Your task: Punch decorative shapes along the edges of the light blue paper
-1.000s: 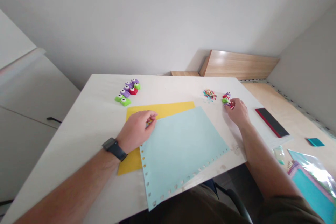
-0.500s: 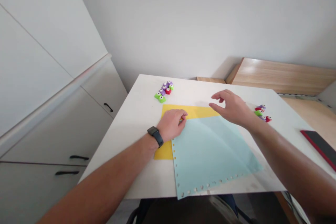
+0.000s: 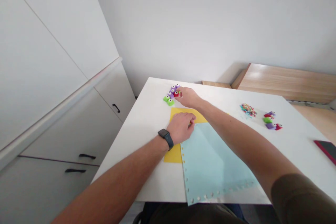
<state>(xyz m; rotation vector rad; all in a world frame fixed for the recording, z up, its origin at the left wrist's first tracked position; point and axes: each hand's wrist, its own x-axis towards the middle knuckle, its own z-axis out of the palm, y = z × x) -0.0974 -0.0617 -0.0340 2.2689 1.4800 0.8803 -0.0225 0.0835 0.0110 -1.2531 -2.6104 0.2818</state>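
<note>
My right hand (image 3: 187, 96) is stretched over to a group of small craft punches in purple, green and red at the back left. Its thumb and fingers are apart at the red punch (image 3: 176, 94), and I cannot tell whether they touch it. My left hand (image 3: 181, 126), with a dark watch on the wrist, rests curled at the upper left corner of a light blue sheet of paper (image 3: 210, 157). Whatever its fingers hold is hidden. Small holes run along the sheet's left and front edges. Beneath lies a yellow sheet (image 3: 173, 155).
Colourful paper bits (image 3: 248, 110) are heaped on the white table (image 3: 152, 133) at the right. Several more punches (image 3: 268, 120) stand beside them. A dark, red-edged flat object (image 3: 327, 149) lies at the right edge. White cabinets (image 3: 110, 126) flank the left side.
My right hand has moved left from above the yellow sheet to the punches at the back left. The paper bits are now uncovered. My left hand stays at the paper corner; the view has shifted slightly.
</note>
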